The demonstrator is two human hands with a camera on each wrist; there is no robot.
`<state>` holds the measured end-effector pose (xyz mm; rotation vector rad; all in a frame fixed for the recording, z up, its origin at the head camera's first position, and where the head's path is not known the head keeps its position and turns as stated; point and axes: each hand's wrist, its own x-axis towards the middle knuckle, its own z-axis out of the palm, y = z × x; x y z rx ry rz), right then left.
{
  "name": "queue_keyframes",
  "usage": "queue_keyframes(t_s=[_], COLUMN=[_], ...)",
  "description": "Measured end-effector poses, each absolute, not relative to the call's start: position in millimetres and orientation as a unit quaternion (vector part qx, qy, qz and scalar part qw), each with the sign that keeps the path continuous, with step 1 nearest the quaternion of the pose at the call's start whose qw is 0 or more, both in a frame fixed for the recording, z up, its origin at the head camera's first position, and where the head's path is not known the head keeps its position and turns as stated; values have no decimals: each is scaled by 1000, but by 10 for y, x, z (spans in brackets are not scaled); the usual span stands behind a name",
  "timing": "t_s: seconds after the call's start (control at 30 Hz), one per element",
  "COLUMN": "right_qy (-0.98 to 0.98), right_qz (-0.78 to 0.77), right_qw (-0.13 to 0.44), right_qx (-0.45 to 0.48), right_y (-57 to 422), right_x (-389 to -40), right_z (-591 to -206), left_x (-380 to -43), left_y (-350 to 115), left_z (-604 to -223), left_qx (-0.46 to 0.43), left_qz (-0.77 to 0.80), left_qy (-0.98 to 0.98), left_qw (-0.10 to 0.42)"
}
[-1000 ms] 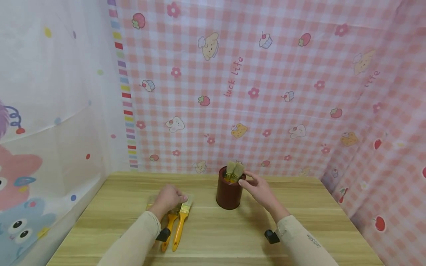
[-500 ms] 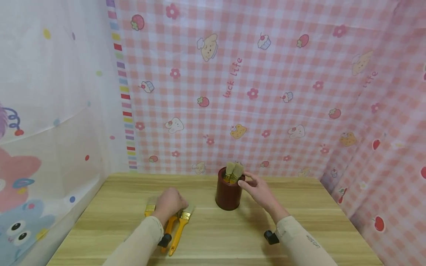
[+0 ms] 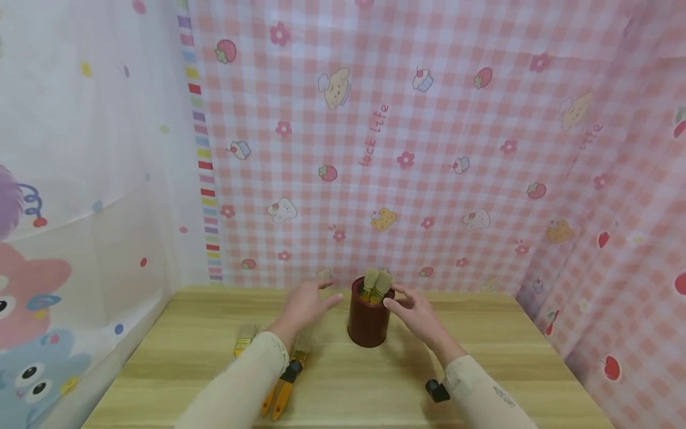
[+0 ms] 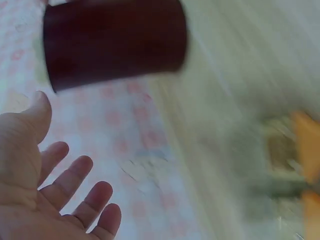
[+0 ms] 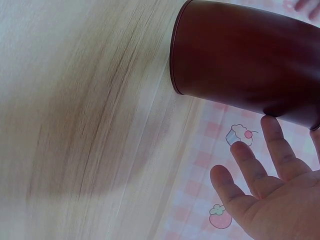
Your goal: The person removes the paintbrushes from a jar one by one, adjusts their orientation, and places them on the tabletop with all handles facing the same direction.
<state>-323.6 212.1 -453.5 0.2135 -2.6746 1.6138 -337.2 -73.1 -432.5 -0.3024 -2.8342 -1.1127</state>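
Note:
A dark red cylindrical cup [image 3: 368,325] stands upright on the table, with two paintbrushes [image 3: 382,282] in it, bristles up. My left hand [image 3: 304,307] is held out to the left of the cup, fingers extended and thumb apart, holding nothing; the left wrist view shows its palm beside the cup. At the cup's right side, my right hand [image 3: 420,313] touches near the rim with thumb and forefinger. Other fingers [image 5: 245,162] are spread in the right wrist view. Under the left forearm lie more paintbrushes [image 3: 283,398] with orange handles, partly hidden.
The wooden table [image 3: 343,387] meets a pink checked curtain [image 3: 332,238] behind it. A white patterned curtain [image 3: 134,286] hangs at the left. One more paintbrush [image 3: 244,342] pokes out left of the left sleeve. A small black device [image 3: 437,391] sits at the right wrist.
My left hand has left the paintbrushes on the table and moved forward and right towards the cup, its fingers now extended. The right hand stays at the cup's rim.

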Motion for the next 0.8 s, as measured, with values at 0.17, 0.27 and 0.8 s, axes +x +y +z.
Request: queue_keyframes(t_s=[0.17,0.27,0.8], right_qy=[-851,-852,-846], right_qz=[519,518,528], right_qw=[15,17,7], right_qx=[74,76,75], right_y=[2139,2134,2151], right_x=[-3244,-3243,-3220], right_z=[-4552,-4555,-4549], left_x=[-3424,-3403,-3544], left_y=[-370,-200,263], left_z=[-4140,-4059,-4095], left_qx=[-108,-102,-25], left_qz=[-397,-401,-365], left_qy=[-911,-910,-930], left_qw=[36,27,42])
